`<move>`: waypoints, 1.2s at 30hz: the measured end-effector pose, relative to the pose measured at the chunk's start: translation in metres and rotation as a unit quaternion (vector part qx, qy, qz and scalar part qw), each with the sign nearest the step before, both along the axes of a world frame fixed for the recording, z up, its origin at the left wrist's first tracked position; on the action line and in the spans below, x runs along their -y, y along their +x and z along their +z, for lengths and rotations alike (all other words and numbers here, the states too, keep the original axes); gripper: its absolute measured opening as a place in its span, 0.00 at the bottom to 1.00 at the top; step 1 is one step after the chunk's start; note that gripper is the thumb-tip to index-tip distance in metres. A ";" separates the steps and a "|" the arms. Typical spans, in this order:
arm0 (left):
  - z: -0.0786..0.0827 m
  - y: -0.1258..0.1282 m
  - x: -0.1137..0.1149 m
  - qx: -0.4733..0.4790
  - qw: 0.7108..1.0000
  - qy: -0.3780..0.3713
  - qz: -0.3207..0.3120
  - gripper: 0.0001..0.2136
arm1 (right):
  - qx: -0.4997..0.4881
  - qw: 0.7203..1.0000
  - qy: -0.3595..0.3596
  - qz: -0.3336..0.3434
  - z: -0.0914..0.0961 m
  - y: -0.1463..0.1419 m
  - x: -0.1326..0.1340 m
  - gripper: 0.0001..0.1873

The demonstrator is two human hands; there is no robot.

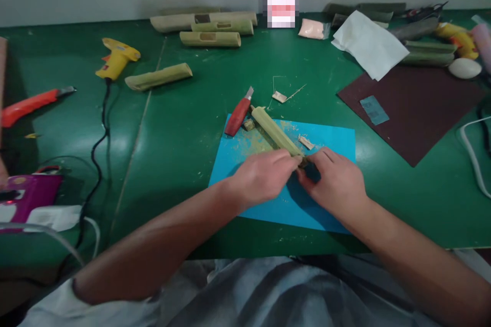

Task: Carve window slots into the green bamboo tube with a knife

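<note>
My left hand [264, 176] is closed around the near end of a split pale-green bamboo piece [276, 132], which slants away from me over a blue sheet [264, 210]. At that same end my right hand [338, 180] has its thumb and fingers bent inward; what they pinch is hidden. Greenish dust lies scattered on the sheet. Left of the bamboo rests a red-handled knife [238, 115], blade pointing away, with a small bamboo chunk [249, 124] beside it. A pale chip [306, 142] lies to the right, and another small offcut [279, 96] sits beyond the sheet.
Far left are a yellow glue gun [117, 59] with a black cord, an orange tool [32, 106] and a purple box [32, 191]. Cut bamboo tubes [210, 39] line the back. To the right lie a dark brown sheet [414, 112], white paper [370, 43] and a pink packet [312, 29].
</note>
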State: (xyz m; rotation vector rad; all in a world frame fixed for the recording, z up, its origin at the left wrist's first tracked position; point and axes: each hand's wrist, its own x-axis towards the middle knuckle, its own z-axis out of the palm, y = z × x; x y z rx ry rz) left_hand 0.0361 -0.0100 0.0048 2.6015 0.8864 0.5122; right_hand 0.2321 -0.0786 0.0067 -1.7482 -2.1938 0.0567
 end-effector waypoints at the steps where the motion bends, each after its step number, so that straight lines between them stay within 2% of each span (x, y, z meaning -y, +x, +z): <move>1: 0.000 0.000 -0.001 0.014 1.000 0.010 0.020 0.12 | -0.001 1.000 0.002 -0.004 0.000 0.000 0.000 0.13; 4: 0.001 -0.001 -0.002 0.037 0.997 0.037 0.064 0.12 | -0.003 1.000 0.007 -0.012 -0.001 0.000 0.000 0.14; 7: 0.002 0.000 -0.002 0.002 0.999 -0.021 -0.034 0.13 | -0.007 1.000 0.013 0.007 -0.002 0.001 0.000 0.13; 8: 0.002 0.000 -0.002 0.016 0.999 -0.026 -0.041 0.12 | -0.010 1.000 0.017 0.010 -0.002 0.001 0.000 0.13; 9: 0.001 0.000 -0.003 0.045 0.999 -0.007 0.003 0.12 | -0.013 1.000 0.021 0.010 -0.002 0.002 -0.001 0.14; 11: 0.001 -0.001 -0.006 0.073 0.996 0.017 0.050 0.11 | -0.015 0.999 0.028 0.006 -0.003 0.002 -0.001 0.14; 12: 0.000 -0.001 -0.006 0.067 0.996 0.019 0.048 0.11 | -0.016 0.999 0.029 0.008 -0.004 0.002 -0.001 0.14; 15: 0.001 -0.002 -0.007 0.019 1.000 -0.009 -0.021 0.12 | -0.017 0.999 0.027 0.016 -0.004 0.002 -0.001 0.14; 16: 0.001 -0.002 -0.007 0.022 1.000 -0.008 -0.015 0.12 | -0.019 0.999 0.026 0.014 -0.004 0.002 0.000 0.14; 19: 0.000 -0.002 -0.007 0.055 0.996 0.030 0.057 0.12 | -0.022 0.999 0.027 0.004 -0.004 0.002 0.000 0.14; 20: 0.000 -0.002 -0.006 0.054 0.996 0.037 0.060 0.13 | -0.022 0.999 0.026 0.006 -0.004 0.002 0.000 0.14; 23: 0.000 -0.001 -0.004 -0.004 1.000 -0.002 -0.028 0.12 | -0.026 0.999 0.021 0.014 -0.004 0.002 -0.001 0.13; 26: 0.002 -0.002 -0.005 0.059 0.995 0.038 0.068 0.12 | -0.032 0.999 0.023 0.000 -0.004 0.002 -0.001 0.13; 27: 0.002 -0.002 -0.006 0.063 0.994 0.036 0.078 0.12 | -0.033 0.999 0.022 -0.001 -0.005 0.002 -0.001 0.13; 30: 0.001 -0.002 -0.005 0.018 1.000 -0.010 -0.007 0.12 | -0.030 0.999 0.015 0.014 -0.006 0.002 -0.001 0.13; 34: -0.001 0.000 -0.004 0.069 0.995 0.030 0.072 0.11 | -0.038 0.999 0.020 0.006 -0.006 0.003 0.000 0.13; 36: -0.001 0.000 -0.003 0.035 0.999 0.000 0.017 0.12 | -0.036 0.999 0.012 0.010 -0.006 0.002 0.000 0.13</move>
